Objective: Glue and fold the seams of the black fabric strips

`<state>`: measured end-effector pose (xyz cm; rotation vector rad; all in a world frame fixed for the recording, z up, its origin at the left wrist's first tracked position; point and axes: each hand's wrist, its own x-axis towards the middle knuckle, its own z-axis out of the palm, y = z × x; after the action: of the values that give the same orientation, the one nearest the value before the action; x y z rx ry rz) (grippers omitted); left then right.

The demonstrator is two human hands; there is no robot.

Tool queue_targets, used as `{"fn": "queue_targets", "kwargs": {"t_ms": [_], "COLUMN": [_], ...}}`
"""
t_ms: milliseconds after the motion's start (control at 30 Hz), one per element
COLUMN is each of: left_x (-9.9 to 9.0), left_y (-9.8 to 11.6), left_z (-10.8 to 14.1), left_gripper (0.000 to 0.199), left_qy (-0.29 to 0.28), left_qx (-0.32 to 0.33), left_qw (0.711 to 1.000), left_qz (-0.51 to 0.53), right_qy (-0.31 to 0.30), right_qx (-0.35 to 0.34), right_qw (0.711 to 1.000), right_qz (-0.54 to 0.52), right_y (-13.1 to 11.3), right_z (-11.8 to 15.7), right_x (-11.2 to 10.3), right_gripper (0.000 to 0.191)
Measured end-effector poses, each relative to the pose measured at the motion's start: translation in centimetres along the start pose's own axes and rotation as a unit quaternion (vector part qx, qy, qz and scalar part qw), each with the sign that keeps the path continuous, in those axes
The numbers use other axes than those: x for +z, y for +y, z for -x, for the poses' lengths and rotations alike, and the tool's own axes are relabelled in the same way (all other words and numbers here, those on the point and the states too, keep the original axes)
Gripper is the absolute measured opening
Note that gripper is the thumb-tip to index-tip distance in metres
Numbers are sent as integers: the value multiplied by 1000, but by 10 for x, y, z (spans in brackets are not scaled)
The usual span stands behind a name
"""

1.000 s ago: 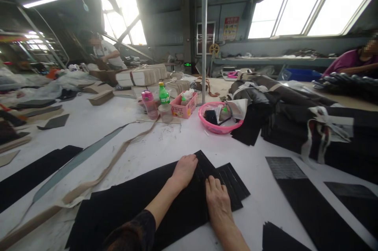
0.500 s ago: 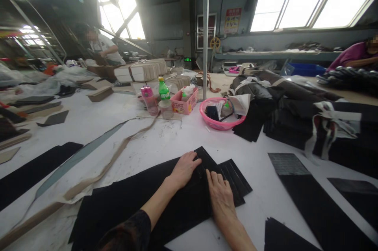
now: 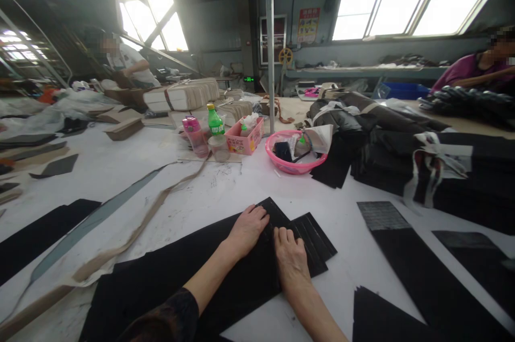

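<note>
The black sheets (image 3: 245, 280) lie overlapped on the table (image 3: 209, 197), right in front of the person, with black strips (image 3: 316, 237) fanned out beyond their right edge. The left hand (image 3: 248, 229) rests on the sheets' far end, fingers close together and bent downward. The right hand (image 3: 292, 259) sits where sheets and strips meet, fingers side by side; whether either hand pinches an edge, I cannot tell.

The work looks partway through: the sheets are layered but their ends are uneven, and both hands are on the join. How many are finished does not show. Apart on the right, a long piece (image 3: 414, 261) with a grey end lies untouched; on the left, another black piece (image 3: 48, 224) does too.
</note>
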<state>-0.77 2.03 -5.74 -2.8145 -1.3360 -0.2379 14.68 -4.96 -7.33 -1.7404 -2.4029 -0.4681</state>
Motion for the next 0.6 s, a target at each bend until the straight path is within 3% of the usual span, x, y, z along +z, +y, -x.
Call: {"fn": "queue_targets", "kwargs": {"t_ms": [267,600], "left_x": [15,20], "left_y": [-5,-5], "left_z": [10,19], "left_gripper": [35,49], "left_qy": [51,110], "left_qx": [-26,-48], "left_qw": [997,986], "left_qz": [52,114], "right_qy": [28,31], "right_qx": [-15,13], "right_qw": [999,992], "right_qz": [-17,-119], "right_y": [1,6], "right_z": [26,38], "right_x": [14,7], "right_gripper": [44,51]}}
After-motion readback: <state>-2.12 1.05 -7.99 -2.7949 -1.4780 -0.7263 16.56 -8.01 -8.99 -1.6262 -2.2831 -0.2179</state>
